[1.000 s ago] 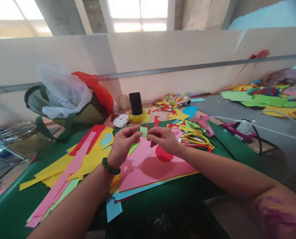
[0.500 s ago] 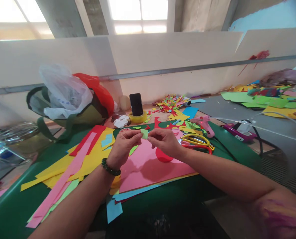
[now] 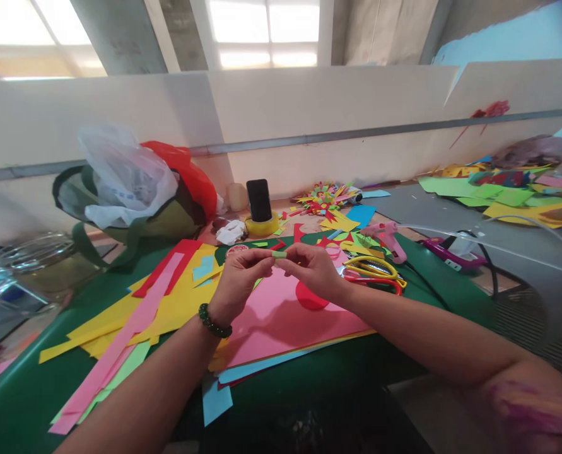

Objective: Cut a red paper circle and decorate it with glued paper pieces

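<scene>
A small piece of light green paper [image 3: 279, 255] is pinched between both my hands, above the pink sheet. It looks like a narrow folded or rolled strip from here. My left hand [image 3: 241, 275], with a dark green bead bracelet at the wrist, grips its left end. The fingers of my right hand [image 3: 316, 270] close on its right end. Below them lies the pink paper sheet [image 3: 281, 334], stacked on blue and yellow sheets. Beside my right hand a red paper circle [image 3: 311, 296] rests on the pink sheet, partly covered.
Scissors with yellow [image 3: 375, 268] and red handles lie right of my hands, near a pink glue gun [image 3: 387, 239]. Yellow sheets [image 3: 167, 312] and pink strips cover the left side. Behind stand a phone [image 3: 259, 198] on a yellow tape roll [image 3: 262, 227] and a bag [image 3: 176, 214].
The green paper was a flat little square facing me; now it shows as a narrow strip. My hands have drawn slightly closer together, and my right fingers have moved over its edge.
</scene>
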A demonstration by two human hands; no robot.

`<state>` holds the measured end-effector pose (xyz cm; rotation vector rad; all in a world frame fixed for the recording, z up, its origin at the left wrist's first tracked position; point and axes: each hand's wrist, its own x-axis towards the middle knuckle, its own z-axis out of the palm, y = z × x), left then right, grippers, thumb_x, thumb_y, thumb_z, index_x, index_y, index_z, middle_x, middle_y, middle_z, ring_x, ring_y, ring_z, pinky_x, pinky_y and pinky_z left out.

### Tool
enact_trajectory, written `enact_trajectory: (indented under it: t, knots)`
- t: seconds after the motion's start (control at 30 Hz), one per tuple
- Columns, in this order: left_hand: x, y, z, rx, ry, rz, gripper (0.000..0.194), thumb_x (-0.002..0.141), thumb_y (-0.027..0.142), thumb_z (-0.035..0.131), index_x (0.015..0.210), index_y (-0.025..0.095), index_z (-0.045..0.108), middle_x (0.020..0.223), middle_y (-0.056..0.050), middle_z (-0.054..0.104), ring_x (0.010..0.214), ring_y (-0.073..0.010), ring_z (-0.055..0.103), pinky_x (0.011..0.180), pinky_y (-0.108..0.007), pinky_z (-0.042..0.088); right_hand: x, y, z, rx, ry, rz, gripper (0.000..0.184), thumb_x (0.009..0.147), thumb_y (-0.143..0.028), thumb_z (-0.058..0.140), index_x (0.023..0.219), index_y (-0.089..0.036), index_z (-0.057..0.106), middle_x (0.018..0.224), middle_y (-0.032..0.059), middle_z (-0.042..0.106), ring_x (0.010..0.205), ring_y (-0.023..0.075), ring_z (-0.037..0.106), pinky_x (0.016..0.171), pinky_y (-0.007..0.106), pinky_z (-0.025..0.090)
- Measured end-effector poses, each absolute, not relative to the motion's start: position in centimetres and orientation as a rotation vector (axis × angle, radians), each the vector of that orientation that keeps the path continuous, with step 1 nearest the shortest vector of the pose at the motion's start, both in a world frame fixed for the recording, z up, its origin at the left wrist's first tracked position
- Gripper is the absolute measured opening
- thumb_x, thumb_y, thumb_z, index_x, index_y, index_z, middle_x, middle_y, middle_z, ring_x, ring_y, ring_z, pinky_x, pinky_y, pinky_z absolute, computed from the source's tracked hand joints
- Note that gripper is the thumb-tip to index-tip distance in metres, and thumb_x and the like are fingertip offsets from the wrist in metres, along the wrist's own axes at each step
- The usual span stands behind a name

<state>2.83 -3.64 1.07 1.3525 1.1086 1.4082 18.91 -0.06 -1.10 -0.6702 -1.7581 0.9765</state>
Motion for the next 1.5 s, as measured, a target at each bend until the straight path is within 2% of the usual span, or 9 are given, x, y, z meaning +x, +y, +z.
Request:
enact_trajectory:
  t: [0.1, 0.3, 0.57, 0.83, 1.0, 1.33, 1.5]
  knots:
    - [2.9, -3.8, 1.2, 1.363, 1.154, 1.394, 0.028, 0.058, 0.040, 0.081, 0.074, 0.018, 0.074, 0.072, -0.001, 0.067, 0.063, -0.0114, 0.057, 0.057, -0.024, 0.049, 18.9, 0.1, -1.2, -0.676, -1.759, 0.962, 0.041, 0.078, -0.059, 0.063, 0.070, -0.020, 0.055, 0.064, -0.0006, 0.054, 0.059, 0.0129, 0.054, 0.055, 0.026, 0.045]
    - [2.9, -4.0, 1.6, 1.450, 1.191, 1.318, 0.028, 0.062, 0.042, 0.078, 0.074, 0.018, 0.072, 0.076, -0.003, 0.066, 0.067, -0.0127, 0.057, 0.055, -0.022, 0.047, 19.0, 0.2, -1.4, -0.688, -1.844, 0.853, 0.031, 0.081, -0.044, 0.060, 0.065, -0.019, 0.054, 0.060, -0.0020, 0.050, 0.055, 0.0098, 0.041, 0.051, 0.024, 0.035]
    - [3.0, -3.9, 1.6, 1.461, 1.200, 1.234, 0.030, 0.057, 0.041, 0.082, 0.068, 0.018, 0.066, 0.068, 0.001, 0.061, 0.062, -0.0108, 0.052, 0.055, -0.023, 0.044, 19.0, 0.4, -1.3, -0.726, -1.860, 0.848, 0.023, 0.074, -0.036, 0.060, 0.060, -0.019, 0.053, 0.056, -0.0028, 0.049, 0.052, 0.0091, 0.039, 0.049, 0.023, 0.034]
    - [2.8, -3.9, 1.8, 1.463, 1.206, 1.157, 0.033, 0.060, 0.045, 0.079, 0.066, 0.018, 0.062, 0.066, 0.002, 0.057, 0.061, -0.0106, 0.051, 0.058, -0.024, 0.045, 19.0, 0.5, -1.4, -0.755, -1.870, 0.886, 0.024, 0.071, -0.036, 0.063, 0.057, -0.019, 0.052, 0.053, -0.0035, 0.048, 0.051, 0.0082, 0.040, 0.047, 0.022, 0.034]
    - [2.7, -3.9, 1.8, 1.523, 1.217, 1.102, 0.027, 0.063, 0.041, 0.075, 0.068, 0.018, 0.062, 0.067, 0.001, 0.058, 0.061, -0.0109, 0.051, 0.057, -0.024, 0.045, 19.0, 0.6, -1.5, -0.755, -1.899, 0.961, 0.024, 0.070, -0.034, 0.064, 0.056, -0.019, 0.053, 0.052, -0.0038, 0.050, 0.050, 0.0078, 0.040, 0.046, 0.021, 0.033]
    - [2.8, -3.6, 1.6, 1.386, 1.213, 1.141, 0.026, 0.060, 0.036, 0.075, 0.066, 0.019, 0.057, 0.066, 0.004, 0.053, 0.063, -0.0107, 0.050, 0.058, -0.023, 0.044, 19.2, 0.5, -0.4, -0.788, -1.782, 1.307, 0.016, 0.063, -0.033, 0.066, 0.064, -0.017, 0.060, 0.058, -0.0034, 0.055, 0.057, 0.0097, 0.050, 0.056, 0.024, 0.041]
    - [2.7, -3.6, 1.4, 1.411, 1.201, 1.109, 0.024, 0.062, 0.037, 0.073, 0.067, 0.019, 0.058, 0.067, 0.003, 0.053, 0.064, -0.0110, 0.050, 0.059, -0.024, 0.044, 19.0, 0.4, -0.4, -0.804, -1.727, 1.371, 0.013, 0.062, -0.029, 0.065, 0.062, -0.017, 0.061, 0.058, -0.0036, 0.055, 0.058, 0.0095, 0.052, 0.059, 0.025, 0.042]
